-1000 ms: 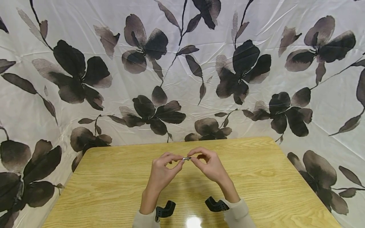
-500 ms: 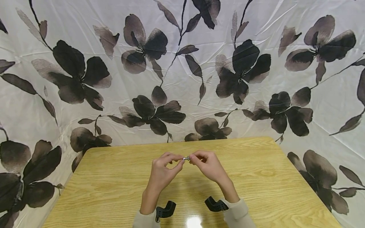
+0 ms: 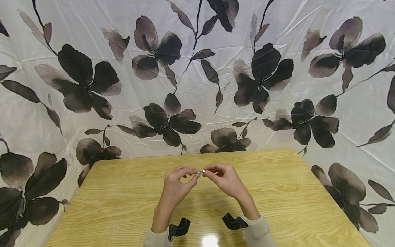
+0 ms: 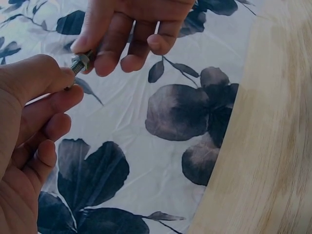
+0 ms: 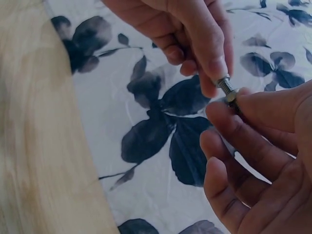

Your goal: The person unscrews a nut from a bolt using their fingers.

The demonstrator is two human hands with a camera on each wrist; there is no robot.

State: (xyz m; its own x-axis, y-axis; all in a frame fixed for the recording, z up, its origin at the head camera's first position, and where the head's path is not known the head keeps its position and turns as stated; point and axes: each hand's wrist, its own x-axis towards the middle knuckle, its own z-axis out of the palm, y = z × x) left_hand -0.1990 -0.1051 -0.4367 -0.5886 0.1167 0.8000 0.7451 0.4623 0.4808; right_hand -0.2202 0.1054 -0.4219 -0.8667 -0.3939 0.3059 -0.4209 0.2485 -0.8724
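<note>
A small metal bolt [image 3: 200, 172] is held above the table between the two hands, lying about level in the head view. My left hand [image 3: 177, 185] pinches one end of it between thumb and index finger, hiding that end. On the threaded shank [image 5: 225, 85] sits a nut [image 5: 232, 95], near the other end. The thumb and index finger of my right hand [image 3: 227, 180] pinch at this nut, which partly shows in the left wrist view too [image 4: 84, 59]. The other fingers of both hands are loosely bent and hold nothing.
Below the hands lies a light wood-grain table [image 3: 123, 199]. A white cloth with dark flowers [image 3: 216, 103] hangs behind it and along both sides. Black camera mounts [image 3: 180, 227] are worn at both wrists, by the light sleeves.
The right thumb and index finger have shifted around the nut: spread wider at first, then drawn in, now slightly apart with more of the nut showing. The left hand has stayed still.
</note>
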